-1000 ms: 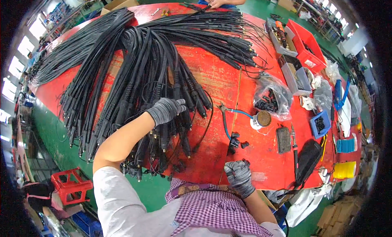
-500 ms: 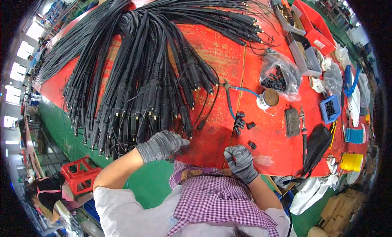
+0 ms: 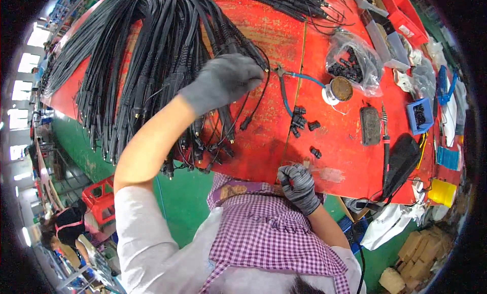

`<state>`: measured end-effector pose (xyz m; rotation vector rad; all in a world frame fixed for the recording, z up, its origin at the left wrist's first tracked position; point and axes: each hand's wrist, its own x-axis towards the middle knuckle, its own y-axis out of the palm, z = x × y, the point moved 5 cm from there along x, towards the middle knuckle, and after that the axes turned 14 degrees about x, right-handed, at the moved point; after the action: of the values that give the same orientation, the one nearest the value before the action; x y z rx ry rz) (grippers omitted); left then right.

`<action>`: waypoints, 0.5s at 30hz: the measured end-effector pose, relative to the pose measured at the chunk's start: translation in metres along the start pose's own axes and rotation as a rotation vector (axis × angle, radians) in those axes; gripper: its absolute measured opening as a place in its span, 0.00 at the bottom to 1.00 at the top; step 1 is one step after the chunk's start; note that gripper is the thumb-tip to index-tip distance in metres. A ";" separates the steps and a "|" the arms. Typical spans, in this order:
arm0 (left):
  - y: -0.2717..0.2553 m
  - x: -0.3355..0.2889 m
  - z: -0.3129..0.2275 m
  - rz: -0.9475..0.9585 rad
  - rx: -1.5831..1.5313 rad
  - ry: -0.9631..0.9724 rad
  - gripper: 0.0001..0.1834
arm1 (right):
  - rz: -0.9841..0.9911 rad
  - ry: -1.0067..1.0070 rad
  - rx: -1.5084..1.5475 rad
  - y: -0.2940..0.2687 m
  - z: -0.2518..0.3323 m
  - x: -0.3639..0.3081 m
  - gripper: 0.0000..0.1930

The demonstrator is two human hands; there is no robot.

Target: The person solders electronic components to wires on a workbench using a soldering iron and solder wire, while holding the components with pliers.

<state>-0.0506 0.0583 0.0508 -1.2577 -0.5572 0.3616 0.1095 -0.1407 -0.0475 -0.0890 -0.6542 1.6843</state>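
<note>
My left hand [image 3: 225, 83], in a grey glove, is stretched over the large bundle of black cables [image 3: 157, 56]. It is smeared by motion, and its fingertips are close to a brass-tipped cable end [image 3: 266, 70]; whether they grip anything cannot be made out. Below it, several cables with black plugs [image 3: 203, 151] lie at the table's near edge. My right hand [image 3: 299, 188], also gloved, is curled closed at the near edge; what it holds, if anything, is hidden. Beyond it lie a single small black connector [image 3: 315, 152] and a little pile of black connectors [image 3: 298, 120].
Blue-handled pliers [image 3: 285, 83], a solder spool [image 3: 341, 89], a clear bag of black parts [image 3: 350, 66], a dark block [image 3: 370, 125] and a soldering iron [image 3: 386, 147] lie to the right. A blue bin [image 3: 419, 116] and red crate [image 3: 404, 15] stand farther right.
My left hand has moved forward from the near edge over the cables. The view has shifted, so the table sits higher in the picture. My right hand keeps its curl.
</note>
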 end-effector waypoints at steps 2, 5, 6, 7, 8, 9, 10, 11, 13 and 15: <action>0.051 0.019 -0.030 0.276 0.235 0.246 0.10 | 0.016 -0.089 -0.005 -0.001 0.013 0.008 0.06; 0.098 0.002 -0.053 0.420 0.158 0.363 0.09 | -0.001 -0.064 -0.010 -0.006 0.012 0.007 0.06; 0.102 -0.001 -0.052 0.432 0.167 0.244 0.10 | -0.027 -0.026 -0.008 -0.009 0.012 0.004 0.06; 0.106 -0.005 -0.049 0.445 0.177 0.122 0.13 | -0.067 -0.003 0.016 -0.014 0.013 0.003 0.05; 0.139 -0.026 -0.048 0.501 0.182 0.019 0.15 | -0.084 -0.014 0.016 -0.013 0.013 0.000 0.05; 0.167 -0.042 -0.047 0.551 0.187 -0.086 0.17 | -0.046 0.028 0.019 -0.008 0.005 -0.007 0.05; 0.122 -0.017 -0.062 0.623 0.127 -0.276 0.17 | -0.023 0.093 -0.001 -0.010 -0.008 -0.015 0.05; 0.121 -0.026 -0.060 0.585 0.089 -0.321 0.18 | -0.028 0.088 0.005 -0.005 -0.005 -0.012 0.05; 0.124 -0.032 -0.059 0.521 0.044 -0.355 0.18 | 0.004 0.030 0.020 -0.002 -0.001 -0.004 0.05; 0.125 -0.045 -0.050 0.606 0.012 -0.532 0.18 | 0.009 -0.014 0.022 -0.002 0.003 0.006 0.05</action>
<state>-0.0524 0.0294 -0.0881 -1.3034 -0.6069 1.2291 0.1082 -0.1357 -0.0425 -0.0644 -0.6458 1.7015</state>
